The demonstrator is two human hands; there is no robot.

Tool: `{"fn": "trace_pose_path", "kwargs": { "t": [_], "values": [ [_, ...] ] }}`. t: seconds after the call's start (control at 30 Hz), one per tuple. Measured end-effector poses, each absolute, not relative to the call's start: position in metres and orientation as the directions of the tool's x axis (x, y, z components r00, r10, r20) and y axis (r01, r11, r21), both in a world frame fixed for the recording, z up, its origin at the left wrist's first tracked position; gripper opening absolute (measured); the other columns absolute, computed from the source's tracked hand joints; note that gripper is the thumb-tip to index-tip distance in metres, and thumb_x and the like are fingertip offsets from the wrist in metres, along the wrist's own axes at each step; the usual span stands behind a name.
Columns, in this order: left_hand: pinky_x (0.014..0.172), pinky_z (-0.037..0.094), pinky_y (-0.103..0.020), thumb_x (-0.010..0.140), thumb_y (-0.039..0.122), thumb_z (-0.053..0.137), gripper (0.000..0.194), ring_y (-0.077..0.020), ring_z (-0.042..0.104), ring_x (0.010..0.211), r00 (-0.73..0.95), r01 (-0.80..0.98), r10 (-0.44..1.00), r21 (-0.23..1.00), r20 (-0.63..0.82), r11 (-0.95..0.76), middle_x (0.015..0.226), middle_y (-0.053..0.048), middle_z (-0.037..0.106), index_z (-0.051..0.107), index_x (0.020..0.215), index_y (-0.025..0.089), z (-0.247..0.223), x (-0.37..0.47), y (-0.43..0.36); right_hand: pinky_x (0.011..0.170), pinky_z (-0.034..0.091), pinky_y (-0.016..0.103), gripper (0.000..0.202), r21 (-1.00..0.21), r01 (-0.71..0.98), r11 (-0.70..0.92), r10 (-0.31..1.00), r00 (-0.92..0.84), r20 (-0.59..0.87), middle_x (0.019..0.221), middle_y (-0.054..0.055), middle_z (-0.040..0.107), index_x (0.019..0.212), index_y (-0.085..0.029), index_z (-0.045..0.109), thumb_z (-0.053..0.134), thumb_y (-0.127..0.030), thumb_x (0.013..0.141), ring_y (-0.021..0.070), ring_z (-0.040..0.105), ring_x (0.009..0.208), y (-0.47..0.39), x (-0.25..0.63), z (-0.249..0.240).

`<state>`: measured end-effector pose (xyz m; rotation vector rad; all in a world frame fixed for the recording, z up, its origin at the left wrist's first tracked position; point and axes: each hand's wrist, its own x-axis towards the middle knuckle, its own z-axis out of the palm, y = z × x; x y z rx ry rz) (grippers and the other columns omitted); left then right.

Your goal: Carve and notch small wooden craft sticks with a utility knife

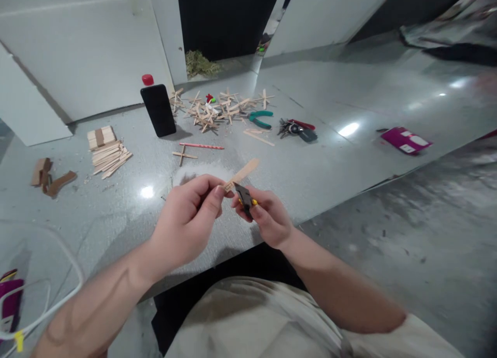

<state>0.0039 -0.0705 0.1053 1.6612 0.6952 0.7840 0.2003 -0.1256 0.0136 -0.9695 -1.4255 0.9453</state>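
My left hand (194,218) pinches a flat, pale wooden craft stick (246,172) between thumb and fingers. The stick points up and to the right, with marks or notches near the thumb. In my right hand (272,218) is a dark utility knife (244,198) with yellow parts, its front end against or very close to the stick. Whether the blade touches the wood I cannot tell. Both hands are close together above the front of the grey table (318,166).
Beyond my hands lie a red-and-white pencil (202,146), a small stick cross (185,155), a pile of stick crosses (209,114), green-handled pliers (261,118) and keys (297,129). Leftward are a black phone (158,111), loose sticks (111,158) and bundled sticks (93,139). A purple packet (406,140) lies right.
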Motion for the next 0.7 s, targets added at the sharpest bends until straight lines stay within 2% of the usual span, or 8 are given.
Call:
{"fn": "trace_pose_path", "kwargs": {
  "t": [0.7],
  "values": [
    [0.052, 0.033, -0.021, 0.107, 0.042, 0.055, 0.029, -0.0076, 0.041, 0.057, 0.597, 0.092, 0.791, 0.968, 0.133, -0.232, 0.068, 0.003, 0.053, 0.07, 0.099, 0.019, 0.1025, 0.0054, -0.0683, 0.049, 0.027, 0.028, 0.05, -0.934, 0.145, 0.327, 0.945, -0.073, 0.319, 0.06, -0.005, 0.043, 0.097, -0.02, 0.066, 0.047, -0.066, 0.102, 0.0119, 0.037, 0.051, -0.1274, 0.207, 0.02]
  ]
}}
